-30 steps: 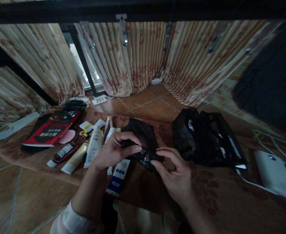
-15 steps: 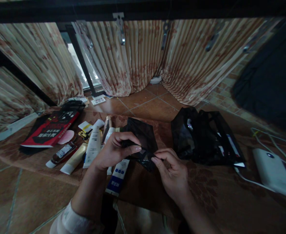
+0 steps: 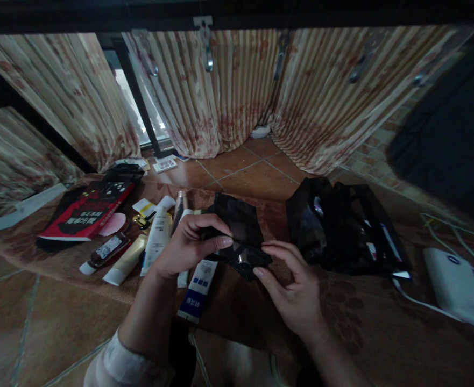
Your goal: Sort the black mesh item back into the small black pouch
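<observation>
A small, thin black bag (image 3: 239,220) hangs over the table in front of me. My left hand (image 3: 190,242) pinches its near left edge between thumb and fingers. At the bag's right corner, my right hand (image 3: 291,287) has thumb and forefinger spread apart, close to the dark material. Whether those fingertips touch it is hard to tell. Under and left of my left hand lie a blue-and-white box or tube (image 3: 197,290), a white tube (image 3: 157,234), a cream-coloured tube (image 3: 126,260) and a dark bottle with a white cap (image 3: 107,251).
A red and black book (image 3: 91,209) lies at the left, with a pink round item (image 3: 113,224) beside it. A larger black bag (image 3: 341,231) stands at the right, next to a white device (image 3: 454,285) with cables. Striped curtains (image 3: 240,91) hang behind the cloth-covered table.
My right thumb and forefinger have parted from their pinch on the bag's edge. The left hand keeps its pinch. The whole view has shifted slightly.
</observation>
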